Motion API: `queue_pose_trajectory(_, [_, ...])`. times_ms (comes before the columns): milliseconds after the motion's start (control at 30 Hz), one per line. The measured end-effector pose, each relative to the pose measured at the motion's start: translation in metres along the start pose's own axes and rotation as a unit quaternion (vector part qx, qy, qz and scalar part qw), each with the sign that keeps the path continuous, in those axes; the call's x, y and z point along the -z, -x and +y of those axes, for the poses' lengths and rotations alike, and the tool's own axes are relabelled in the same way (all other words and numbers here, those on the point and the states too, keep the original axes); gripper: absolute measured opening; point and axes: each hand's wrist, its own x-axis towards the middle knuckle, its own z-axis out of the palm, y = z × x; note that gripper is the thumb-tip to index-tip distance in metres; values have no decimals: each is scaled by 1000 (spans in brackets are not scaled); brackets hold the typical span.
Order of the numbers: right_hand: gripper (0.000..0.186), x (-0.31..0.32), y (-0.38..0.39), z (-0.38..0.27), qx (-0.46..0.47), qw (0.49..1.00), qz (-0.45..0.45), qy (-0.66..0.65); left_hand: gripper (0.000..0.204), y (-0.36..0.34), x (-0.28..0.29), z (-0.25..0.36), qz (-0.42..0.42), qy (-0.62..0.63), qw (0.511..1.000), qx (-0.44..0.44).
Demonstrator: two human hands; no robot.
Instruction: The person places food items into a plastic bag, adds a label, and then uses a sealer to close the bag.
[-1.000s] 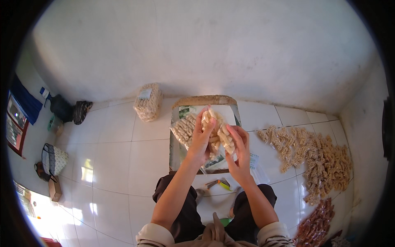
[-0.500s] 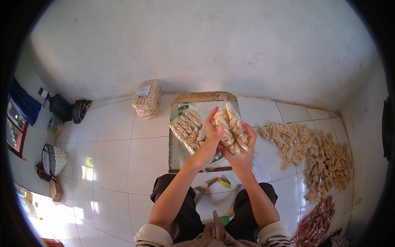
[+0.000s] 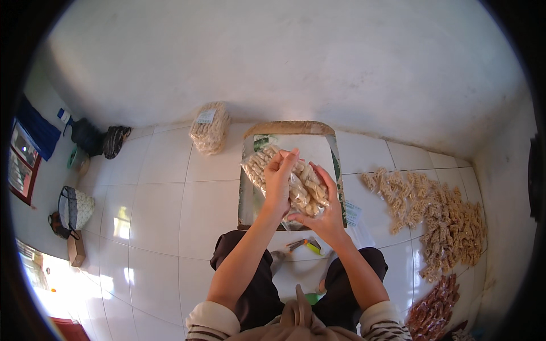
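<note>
Both hands now meet over the cardboard tray [image 3: 333,149]: left hand [image 3: 278,182] pinches the clear snack packet [image 3: 296,183] from above, right hand [image 3: 324,213] cups it below. Packet looks light, crinkly, slippery, contents brittle; best held at the edges, not squeezed.

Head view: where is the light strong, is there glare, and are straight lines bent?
Head view: sunlight glares on the white floor tiles at lower left; tile joints and the wall base curve toward the dark round rim; the clear snack bag held by the left hand and right hand shines slightly; the centre looks sharp.
</note>
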Motion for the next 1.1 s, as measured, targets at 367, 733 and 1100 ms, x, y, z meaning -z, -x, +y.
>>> queue_pose_trajectory(367, [59, 17, -6, 39, -73, 978, 171, 97, 72, -33, 46, -31, -43, -170, 984, 25])
queue_pose_trajectory(733, [38, 4, 150, 158, -234, 783, 574, -61, 99, 31, 100, -152, -236, -828, 477, -175])
queue_pose_trajectory(1100, [37, -9, 155, 173, -371, 833, 362, -194, 38, -6, 112, -182, -179, -743, 565, -311])
